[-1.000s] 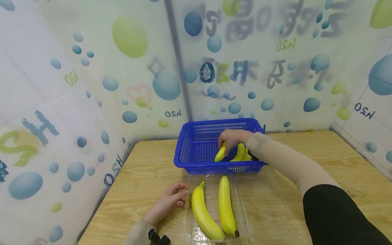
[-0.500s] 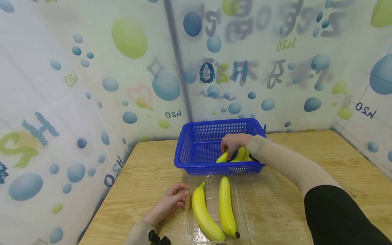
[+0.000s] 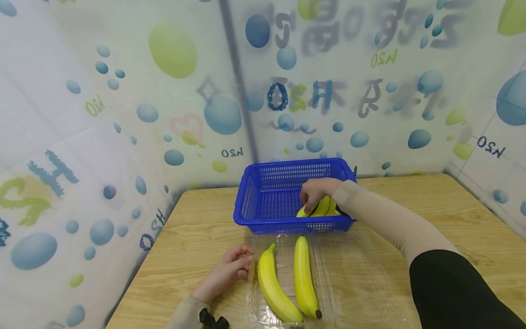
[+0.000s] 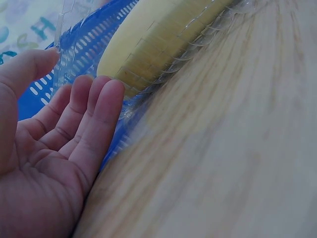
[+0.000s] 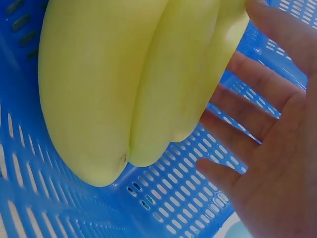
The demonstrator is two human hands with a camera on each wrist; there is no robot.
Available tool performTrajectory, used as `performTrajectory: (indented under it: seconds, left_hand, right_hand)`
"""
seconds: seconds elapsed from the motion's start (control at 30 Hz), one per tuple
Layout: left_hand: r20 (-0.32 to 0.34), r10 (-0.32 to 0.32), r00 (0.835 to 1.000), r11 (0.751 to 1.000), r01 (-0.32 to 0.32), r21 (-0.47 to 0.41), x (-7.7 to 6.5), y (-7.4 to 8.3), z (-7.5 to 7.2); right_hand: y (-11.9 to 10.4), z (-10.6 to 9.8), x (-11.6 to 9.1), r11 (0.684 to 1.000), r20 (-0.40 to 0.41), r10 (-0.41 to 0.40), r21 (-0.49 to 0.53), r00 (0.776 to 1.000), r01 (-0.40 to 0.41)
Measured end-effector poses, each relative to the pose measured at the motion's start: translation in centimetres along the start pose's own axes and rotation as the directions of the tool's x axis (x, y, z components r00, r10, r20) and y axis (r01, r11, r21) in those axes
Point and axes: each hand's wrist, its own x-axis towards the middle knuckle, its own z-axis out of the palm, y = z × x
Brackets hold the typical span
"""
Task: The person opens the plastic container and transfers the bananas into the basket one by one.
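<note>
Fingers (image 4: 105, 106) loosely bent, the left hand (image 3: 226, 270) rests against the clear container (image 3: 351, 278); two bananas (image 3: 305, 276) lie inside. Beyond, the right hand (image 3: 315, 192) grips another banana (image 3: 303, 213) down in the blue basket (image 3: 247, 196), tight beside its neighbours (image 5: 94, 99); a hasty lift could drag those along or clip the near rim (image 3: 283, 222). Open room lies leftward inside.
</note>
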Motion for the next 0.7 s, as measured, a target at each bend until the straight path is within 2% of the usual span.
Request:
performTrajectory:
  seconds: [0.17, 0.33, 0.7]
  left_hand:
    - [0.010, 0.011, 1.000, 1.000, -0.011, -0.003, 0.0, 0.0, 0.0]
    - [0.007, 0.006, 1.000, 1.000, -0.006, -0.004, 0.1, 0.0, 0.0]
    - [0.013, 0.023, 1.000, 1.000, -0.023, 0.002, 0.1, -0.3, -0.2]
  right_hand:
    - [0.1, 0.0, -0.5, 1.000, -0.002, 0.020, -0.016, 1.000, -0.020]
    - [0.2, -0.5, -1.9, 1.000, -0.058, 0.010, -0.006, 0.998, -0.010]
    - [-1.2, -3.9, -6.7, 0.994, -0.235, -0.104, 0.019, 0.966, 0.112]
